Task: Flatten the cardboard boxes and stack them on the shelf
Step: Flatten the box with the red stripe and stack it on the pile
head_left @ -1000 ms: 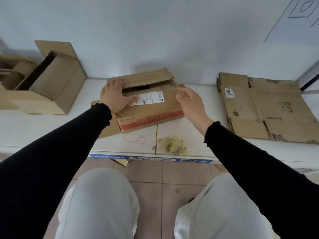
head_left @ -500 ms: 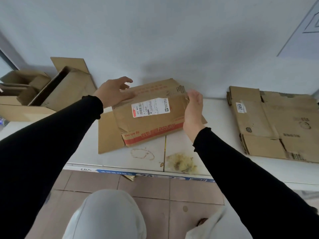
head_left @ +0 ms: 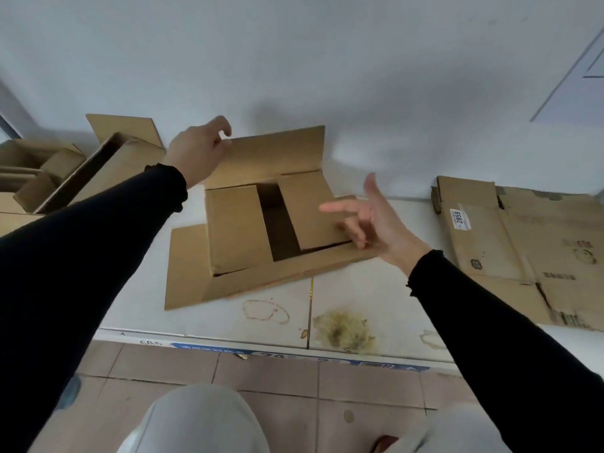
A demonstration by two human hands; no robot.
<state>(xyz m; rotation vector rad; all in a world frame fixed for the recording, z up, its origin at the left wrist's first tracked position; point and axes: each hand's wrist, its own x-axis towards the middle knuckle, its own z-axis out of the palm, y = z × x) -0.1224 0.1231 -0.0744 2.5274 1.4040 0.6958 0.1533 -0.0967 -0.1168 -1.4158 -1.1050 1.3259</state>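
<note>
Flipped label-down, box (head_left: pixel 261 220); left hand (head_left: pixel 199 148) pinches flap, right hand (head_left: pixel 372 217) spread; flattened cardboard (head_left: pixel 523 253) reads "2859".

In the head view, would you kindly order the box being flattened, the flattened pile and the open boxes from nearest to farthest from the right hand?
From the right hand:
1. Box being flattened, touching it, centre.
2. Flattened pile, right.
3. Open boxes, far left.

Two hands (head_left: pixel 199 148) (head_left: pixel 376 220); three open boxes (head_left: pixel 261 220) (head_left: pixel 108 168) (head_left: pixel 29 165); one flattened stack (head_left: pixel 529 253).
</note>
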